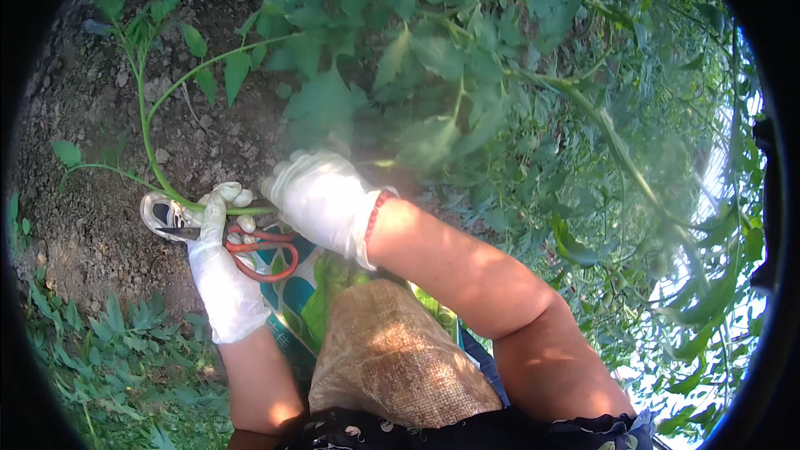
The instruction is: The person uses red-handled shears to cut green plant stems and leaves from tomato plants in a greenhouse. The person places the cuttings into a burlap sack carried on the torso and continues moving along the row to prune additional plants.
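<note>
My left hand (215, 219), in a white glove, holds scissors with red-orange looped handles (275, 275). Their dark blades (180, 233) point left, past the wrist side of the glove. A green plant shoot (153, 156), apparently tomato, passes through the same hand's fingers and curves up to the left with leafy branches. My right hand (325, 200), gloved too and slightly blurred, is just to the right with its fingers curled. The lower end of the shoot runs up against it; whether the fingers grip it is hidden.
Dense tomato foliage (437, 56) hangs above and to the right, with a thick stem (619, 144) crossing it. Dry soil (81, 200) lies left, with low leaves (125, 350) below. A shoe (162, 212), a coarse woven cloth (400, 350) and a printed green sheet (312, 300) are close by.
</note>
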`<state>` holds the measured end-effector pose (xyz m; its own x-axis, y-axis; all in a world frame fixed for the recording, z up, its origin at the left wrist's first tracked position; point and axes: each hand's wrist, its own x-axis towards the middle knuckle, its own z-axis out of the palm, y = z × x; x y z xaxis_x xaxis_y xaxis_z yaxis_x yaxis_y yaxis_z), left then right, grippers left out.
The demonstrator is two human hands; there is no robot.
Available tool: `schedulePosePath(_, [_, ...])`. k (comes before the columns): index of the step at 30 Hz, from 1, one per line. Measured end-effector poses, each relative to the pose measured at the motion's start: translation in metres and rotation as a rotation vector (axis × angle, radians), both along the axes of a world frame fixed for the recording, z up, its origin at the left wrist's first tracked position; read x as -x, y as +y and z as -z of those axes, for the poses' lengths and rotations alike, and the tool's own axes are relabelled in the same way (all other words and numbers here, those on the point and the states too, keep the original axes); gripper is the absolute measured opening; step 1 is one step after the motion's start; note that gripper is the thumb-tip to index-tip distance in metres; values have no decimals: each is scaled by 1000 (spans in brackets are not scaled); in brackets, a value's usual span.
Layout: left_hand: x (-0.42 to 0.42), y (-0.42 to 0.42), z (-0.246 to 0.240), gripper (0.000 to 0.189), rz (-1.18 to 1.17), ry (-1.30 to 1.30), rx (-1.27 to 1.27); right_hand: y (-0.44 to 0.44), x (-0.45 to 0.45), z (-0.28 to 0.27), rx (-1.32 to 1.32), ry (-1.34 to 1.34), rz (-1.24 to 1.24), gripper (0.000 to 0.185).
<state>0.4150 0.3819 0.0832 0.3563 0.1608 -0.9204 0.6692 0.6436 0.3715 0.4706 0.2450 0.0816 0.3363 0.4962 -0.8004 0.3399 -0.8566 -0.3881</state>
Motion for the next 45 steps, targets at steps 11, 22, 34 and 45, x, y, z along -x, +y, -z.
schedulePosePath(11, [-7,13,0,18,-394,150,-110,-85,-135,-44,-271,-953,563,18])
schedulePosePath(22, [17,18,17,17,-437,51,13,-171,-172,36,499,-307,19,23])
schedulePosePath(34, [24,7,27,12,-402,127,-43,-247,-233,105,818,-491,437,25])
schedulePosePath(45, [16,-2,23,12,-337,122,6,-293,-183,135,644,-528,745,26])
